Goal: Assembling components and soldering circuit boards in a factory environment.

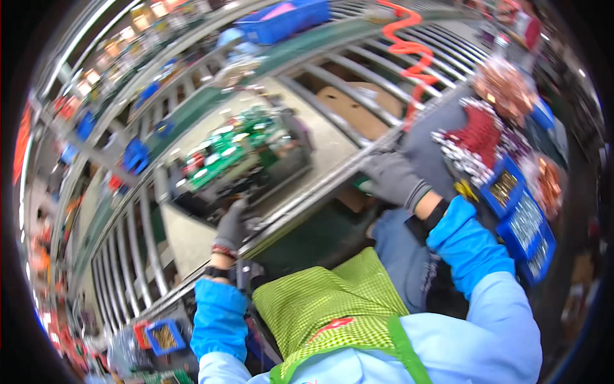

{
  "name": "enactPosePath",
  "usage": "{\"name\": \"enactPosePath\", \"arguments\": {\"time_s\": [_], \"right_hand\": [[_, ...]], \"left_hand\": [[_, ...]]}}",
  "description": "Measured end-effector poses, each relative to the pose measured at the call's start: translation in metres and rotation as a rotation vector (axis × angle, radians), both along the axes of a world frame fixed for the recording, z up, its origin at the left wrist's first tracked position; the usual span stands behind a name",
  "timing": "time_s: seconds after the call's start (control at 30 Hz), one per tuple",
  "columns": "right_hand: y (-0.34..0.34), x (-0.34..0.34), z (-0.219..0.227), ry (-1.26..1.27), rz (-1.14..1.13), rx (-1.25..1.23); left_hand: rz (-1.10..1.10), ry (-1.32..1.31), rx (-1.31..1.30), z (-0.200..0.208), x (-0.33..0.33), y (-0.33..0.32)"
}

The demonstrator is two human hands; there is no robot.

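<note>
While the left hand [231, 224] in its grey glove touches the near corner of the dark tray [192, 205], its fingers curl on the edge, but I cannot tell if they grip it tight. The tray sits at about ten o'clock from the middle, on the roller track [332, 109], and it carries a green circuit board [224, 150] with many small parts.

The right hand [393, 179], also in a grey glove, rests flat at about two o'clock on the metal rail [320, 185] of the track. Its fingers are spread and hold nothing.

I think the tray could slip or tip if the left hand pulls only at one corner, since the rollers let it run easily. The board could then slide in the tray and small parts could get knocked. A glove finger could also get pinched between the tray and the rail.

At three o'clock there are blue bins [524, 224] full of small shiny screws, and a red coiled cord [409, 51] hangs at one o'clock. A small blue bin [165, 336] sits low at seven o'clock. The room is a busy factory with long lines and bright lights.
</note>
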State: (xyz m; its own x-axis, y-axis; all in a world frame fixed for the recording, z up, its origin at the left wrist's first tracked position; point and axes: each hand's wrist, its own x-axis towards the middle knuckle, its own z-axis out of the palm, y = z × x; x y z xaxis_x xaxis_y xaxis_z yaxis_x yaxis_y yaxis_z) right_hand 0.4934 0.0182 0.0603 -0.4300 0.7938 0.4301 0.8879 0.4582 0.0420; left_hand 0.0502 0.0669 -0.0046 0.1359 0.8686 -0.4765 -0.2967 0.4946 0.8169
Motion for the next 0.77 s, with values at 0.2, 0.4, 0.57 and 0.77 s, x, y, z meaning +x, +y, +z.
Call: {"name": "enactPosePath", "arguments": {"time_s": [0.2,0.4,0.57,0.77], "right_hand": [[-0.11,0.082,-0.004,0.014,-0.574,-0.002],[-0.142,0.149,-0.054,-0.162,-0.99,-0.18],[-0.148,0.174,-0.07,-0.159,-0.87,-0.085],[-0.136,0.149,-0.027,0.586,-0.808,0.074]], "left_hand": [[0.282,-0.608,0.077,-0.008,0.016,0.002],[-0.102,0.153,0.554,-0.025,0.008,0.0],[-0.108,1.11,0.234,-0.006,-0.019,0.0],[-0.001,1.28,0.692,0.02,-0.015,-0.019]]}}
